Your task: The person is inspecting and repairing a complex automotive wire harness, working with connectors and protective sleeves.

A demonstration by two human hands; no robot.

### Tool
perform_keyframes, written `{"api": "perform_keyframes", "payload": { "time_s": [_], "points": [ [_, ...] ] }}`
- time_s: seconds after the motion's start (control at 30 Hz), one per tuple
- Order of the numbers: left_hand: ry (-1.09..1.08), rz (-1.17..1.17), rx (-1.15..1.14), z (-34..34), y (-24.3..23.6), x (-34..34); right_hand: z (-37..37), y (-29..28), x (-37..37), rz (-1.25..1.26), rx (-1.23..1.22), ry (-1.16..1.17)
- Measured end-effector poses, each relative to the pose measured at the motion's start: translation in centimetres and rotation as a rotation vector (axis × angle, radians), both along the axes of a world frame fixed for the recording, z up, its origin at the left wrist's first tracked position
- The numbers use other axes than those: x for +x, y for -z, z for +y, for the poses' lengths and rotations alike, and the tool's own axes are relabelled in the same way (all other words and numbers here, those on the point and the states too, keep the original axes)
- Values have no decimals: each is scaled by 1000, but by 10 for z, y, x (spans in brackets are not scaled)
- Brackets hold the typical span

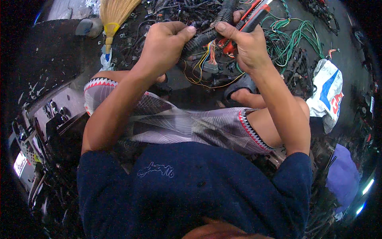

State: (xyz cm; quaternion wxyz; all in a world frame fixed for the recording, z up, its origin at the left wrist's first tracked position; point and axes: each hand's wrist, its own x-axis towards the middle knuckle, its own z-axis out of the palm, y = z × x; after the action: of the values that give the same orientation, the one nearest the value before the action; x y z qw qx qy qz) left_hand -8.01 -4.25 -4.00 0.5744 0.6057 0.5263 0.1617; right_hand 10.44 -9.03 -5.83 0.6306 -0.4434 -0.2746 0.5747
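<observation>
My left hand (pixel 165 46) is closed, thumb and fingers pinched at the near end of a black corrugated tube (pixel 203 38), the ribbed sleeve of a wire harness. The tube bends upward toward the far edge. My right hand (pixel 250 46) grips a red-and-black tool (pixel 256 18) that looks like a utility knife, slanting up to the right. Its thumb lies close against the tube; the palm side is hidden. Below the tube hang thin coloured wires (pixel 212 53), and a grey connector (pixel 211 67) lies beneath them.
Black harness pieces (pixel 175 12) cover the floor ahead. Green wires (pixel 302 36) lie tangled to the right, with a white plastic bag (pixel 326 89) nearer. A straw broom (pixel 113 18) stands at the far left. My sandalled foot (pixel 242 89) is just below the work.
</observation>
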Motion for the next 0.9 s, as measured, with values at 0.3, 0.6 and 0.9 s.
{"api": "perform_keyframes", "payload": {
  "time_s": [0.3,0.6,0.9],
  "points": [
    [300,-101,32,-2,-9,-6,3,2,6,-144,-156,-30],
    [179,184,24,4,-11,-1,-12,-65,24,-1752,-155,-586],
    [216,266,304,6,-4,4,-14,-70,30,-1856,-231,-623]
  ]
}}
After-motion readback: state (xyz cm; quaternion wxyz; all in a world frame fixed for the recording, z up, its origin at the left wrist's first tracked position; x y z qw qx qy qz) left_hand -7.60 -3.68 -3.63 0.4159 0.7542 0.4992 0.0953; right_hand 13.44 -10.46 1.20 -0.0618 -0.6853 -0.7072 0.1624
